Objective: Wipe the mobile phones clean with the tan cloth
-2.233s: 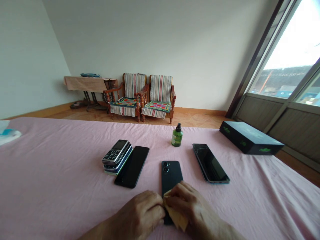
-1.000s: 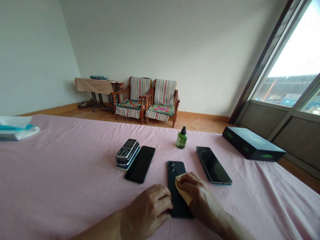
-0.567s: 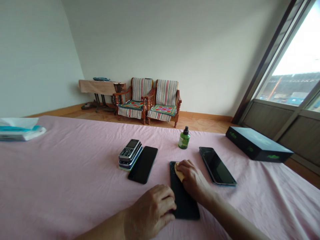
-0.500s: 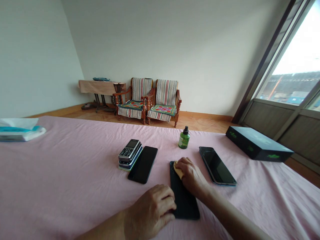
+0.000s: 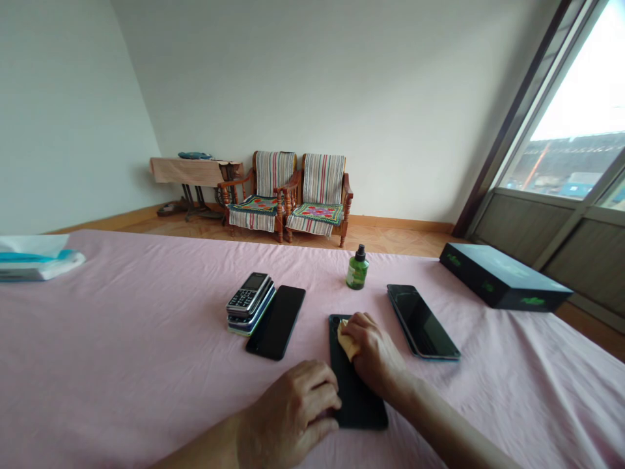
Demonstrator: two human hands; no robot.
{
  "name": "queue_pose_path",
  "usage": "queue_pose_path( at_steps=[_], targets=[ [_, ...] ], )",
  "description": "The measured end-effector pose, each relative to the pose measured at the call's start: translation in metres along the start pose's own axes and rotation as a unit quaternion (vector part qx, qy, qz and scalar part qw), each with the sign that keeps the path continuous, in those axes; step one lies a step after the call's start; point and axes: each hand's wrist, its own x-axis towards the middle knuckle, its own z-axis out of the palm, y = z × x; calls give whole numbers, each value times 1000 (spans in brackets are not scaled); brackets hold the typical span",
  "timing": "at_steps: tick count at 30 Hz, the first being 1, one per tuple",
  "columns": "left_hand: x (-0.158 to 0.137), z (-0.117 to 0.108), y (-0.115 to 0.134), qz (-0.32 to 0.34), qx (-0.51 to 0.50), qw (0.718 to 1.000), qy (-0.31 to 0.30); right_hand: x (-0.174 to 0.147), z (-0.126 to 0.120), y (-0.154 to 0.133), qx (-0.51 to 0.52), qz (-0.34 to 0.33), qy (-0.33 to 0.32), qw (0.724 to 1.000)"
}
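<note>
A dark smartphone (image 5: 360, 405) lies with its camera side up on the pink cloth, its top end pointing away from me. My left hand (image 5: 295, 410) has its fingers curled against the phone's lower left edge, gripping it. In my right hand (image 5: 375, 352) is a folded yellow wiping cloth (image 5: 347, 341), pressed on the phone's back just beside the camera lenses. To the left lies another black phone (image 5: 277, 324), next to a stack topped by a keypad phone (image 5: 249, 294). Right of my right hand is a small pile of phones with a black screen uppermost (image 5: 424, 322).
A green spray bottle (image 5: 358, 270) stands beyond the phone. A black box (image 5: 502, 277) sits at the far right, and a tissue pack (image 5: 39, 257) at the far left. Two wooden chairs (image 5: 317, 189) are past the pink-covered surface's far edge (image 5: 146, 242).
My right hand and the wiping cloth have shifted slightly down the phone's back, showing more of the camera area. My left hand stays at the phone's edge. The view has turned a little.
</note>
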Motion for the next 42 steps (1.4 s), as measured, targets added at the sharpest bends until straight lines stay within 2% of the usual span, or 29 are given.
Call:
queue_pose_path(
  at_steps=[5, 11, 16, 21, 42],
  targets=[
    [0, 0, -1, -6, 1, 1000, -7, 9, -3, 2, 1, 17, 4, 1000],
    [0, 2, 1, -22, 9, 1000, -3, 27, 8, 8, 4, 18, 28, 999],
    [-1, 5, 1, -25, 12, 1000, -1, 34, 20, 17, 13, 5, 38, 999],
    [0, 7, 0, -34, 14, 999, -7, 39, 21, 19, 21, -21, 34, 999],
    [0, 5, 2, -25, 27, 999, -4, 16, 5, 1, -5, -101, -26, 995]
  ],
)
